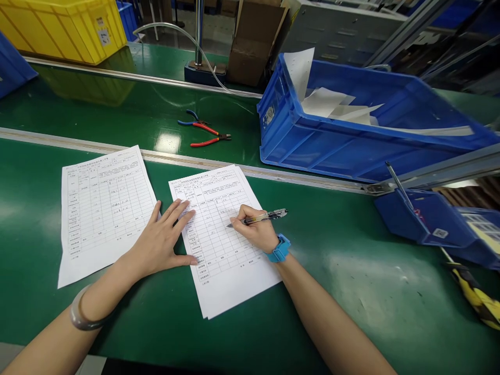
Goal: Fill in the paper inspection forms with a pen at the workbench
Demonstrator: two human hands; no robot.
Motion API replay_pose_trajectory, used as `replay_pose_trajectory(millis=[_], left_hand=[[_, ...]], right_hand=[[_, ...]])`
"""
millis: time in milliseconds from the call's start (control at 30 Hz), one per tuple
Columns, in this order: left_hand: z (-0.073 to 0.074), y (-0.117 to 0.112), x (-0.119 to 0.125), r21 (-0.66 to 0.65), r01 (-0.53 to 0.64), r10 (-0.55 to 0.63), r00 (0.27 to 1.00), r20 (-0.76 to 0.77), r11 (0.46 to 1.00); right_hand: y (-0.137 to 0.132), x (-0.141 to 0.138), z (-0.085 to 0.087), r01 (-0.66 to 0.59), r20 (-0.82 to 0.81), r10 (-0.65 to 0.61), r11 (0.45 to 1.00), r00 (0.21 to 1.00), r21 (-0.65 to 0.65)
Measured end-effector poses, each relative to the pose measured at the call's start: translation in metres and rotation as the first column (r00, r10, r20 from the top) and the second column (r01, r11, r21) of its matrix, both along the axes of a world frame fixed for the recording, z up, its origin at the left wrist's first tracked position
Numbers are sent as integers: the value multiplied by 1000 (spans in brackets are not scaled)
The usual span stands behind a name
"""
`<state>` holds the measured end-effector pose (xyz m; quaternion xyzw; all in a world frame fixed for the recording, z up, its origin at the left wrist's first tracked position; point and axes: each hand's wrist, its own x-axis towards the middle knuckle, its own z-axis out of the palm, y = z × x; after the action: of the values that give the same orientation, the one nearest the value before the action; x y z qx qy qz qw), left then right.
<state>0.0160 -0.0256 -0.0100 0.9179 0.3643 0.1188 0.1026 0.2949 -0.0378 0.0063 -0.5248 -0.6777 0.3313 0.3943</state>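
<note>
Two printed table forms lie on the green bench. My left hand [164, 240] lies flat with fingers spread on the left edge of the right-hand form [224, 260], pinning it down. My right hand [254, 228] is closed around a pen [263, 216], whose tip touches a cell near the middle of that form. The wrist of that hand wears a blue band. The second form [99, 211] lies untouched to the left of my left hand.
Red-and-blue-handled pliers [205, 133] lie on the belt behind the forms. A large blue bin [351, 138] with papers sits at the right, smaller blue bins [429, 219] below it. A yellow crate [66, 26] stands far left. A yellow-handled tool [474, 297] lies at the right edge.
</note>
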Motion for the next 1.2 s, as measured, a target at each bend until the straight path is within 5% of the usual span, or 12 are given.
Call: replay_pose_trajectory(millis=[1200], left_hand=[[2,0,-1,-23,-4,4,1000,-13,1000]], right_hand=[[-1,1,0,16,-5,-16,999,1000,32]])
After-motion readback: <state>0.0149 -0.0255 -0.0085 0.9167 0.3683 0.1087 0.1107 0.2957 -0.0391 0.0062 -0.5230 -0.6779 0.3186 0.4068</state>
